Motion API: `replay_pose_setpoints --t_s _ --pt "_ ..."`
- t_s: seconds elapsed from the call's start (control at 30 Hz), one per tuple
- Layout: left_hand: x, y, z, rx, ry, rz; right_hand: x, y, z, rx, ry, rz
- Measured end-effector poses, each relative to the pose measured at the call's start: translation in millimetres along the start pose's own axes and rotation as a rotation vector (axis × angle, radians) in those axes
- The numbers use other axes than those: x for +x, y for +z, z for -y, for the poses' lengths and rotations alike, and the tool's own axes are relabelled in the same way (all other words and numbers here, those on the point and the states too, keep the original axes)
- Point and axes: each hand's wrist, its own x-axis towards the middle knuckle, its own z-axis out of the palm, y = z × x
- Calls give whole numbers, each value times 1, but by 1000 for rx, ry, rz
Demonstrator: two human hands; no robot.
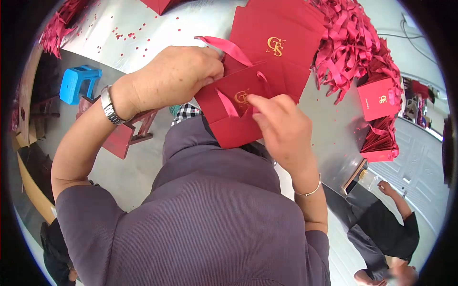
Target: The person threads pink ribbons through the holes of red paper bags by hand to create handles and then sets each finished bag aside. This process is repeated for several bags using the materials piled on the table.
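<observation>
Desk (pixel 164 33) strewn with red dots (pixel 131 35); red bag (pixel 231 129) before torso (pixel 214 214). Left hand (pixel 183 71) clamped on bag's edge, right hand (pixel 285 131) pinching pink ribbon (pixel 226 103); uneven pull could crease or tear bag.

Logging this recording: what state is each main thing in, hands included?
Left hand: fingers curled at the red bag's edge.
Right hand: bent, fingertips at the ribbon; a firm pinch isn't clear.
Red bag: tilted, looks flat.
Ribbon: looped on the bag's front.
Ribbon heap: tangled.
Blue stool: upright.
Watch: fastened.
Red dots: scattered.
</observation>
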Motion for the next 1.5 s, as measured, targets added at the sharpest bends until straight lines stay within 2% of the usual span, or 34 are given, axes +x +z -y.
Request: replay_pose_setpoints --t_s 0.07,0.2,0.27,0.3,0.43,0.47,0.53,0.57,0.63,0.67,0.73,0.8,0.83,0.87,0.93,1.0,1.03,1.07,1.13,1.17,1.2,1.23,1.27,1.3,1.33,1.4,1.5 --pt "0 0 -2 -5 -8 -1 3 -5 5 -234 -57 253" --pt "-3 1 -3 22 -20 -6 6 0 6 -320 -37 254" --pt "-3 2 -2 16 -10 -13 3 4 0 -418 -102 350" --pt "-3 2 -2 22 -17 -5 3 3 1 -419 -103 351" --pt "-4 1 1 40 -30 -14 -4 -6 11 -294 -326 137" --pt "-4 1 0 39 -31 -15 -10 -6 14 -251 -313 144" --pt "-3 1 -1 56 -36 -18 -24 -4 7 -137 -166 105" --pt "-3 2 0 54 -37 -21 -36 1 -1 -49 58 59" --pt "-2 3 1 67 -38 7 -36 14 -13 -140 190 94" --pt "-1 2 2 70 -39 10 -43 21 -22 -186 85 57" --pt "0 -1 3 165 -26 12 -41 21 -21 -176 103 65" --pt "7 -6 21 416 -137 -155 -38 20 -19 -174 126 65" --pt "8 -20 30 443 -204 -248 -36 18 -19 -168 118 88" --pt "6 -29 62 496 -250 -286 -36 16 -19 -165 108 112" --pt "15 -51 62 471 -399 -173 -36 12 -18 -194 134 167" --pt "17 -47 46 487 -424 -186 -36 12 -18 -219 164 218" --pt "16 -46 49 399 -353 -274 -38 13 -20 -206 141 202" --pt "16 -45 43 402 -353 -273 -38 13 -21 -193 118 185" --pt "19 -44 18 251 -245 -828 -39 13 -20 -179 131 180" --pt "0 -27 60 276 -287 -813 -38 13 -20 -168 143 177" --pt "1 -19 35 220 -240 -846 -38 14 -20 -166 145 165" --pt "0 -8 18 82 -195 -770 -40 16 -22 -167 103 128" --pt "-1 -2 -6 -2 -211 -578 -40 16 -23 -171 60 92" --pt "1 6 -18 -151 -213 -467 -40 16 -23 -176 64 80" --pt "5 11 -25 -37 -177 -404 -40 16 -22 -161 72 94" --pt "15 16 -36 68 -233 -335 -44 16 -23 -180 58 89" --pt "24 18 -40 23 -326 -338 -42 9 -20 -146 18 88"
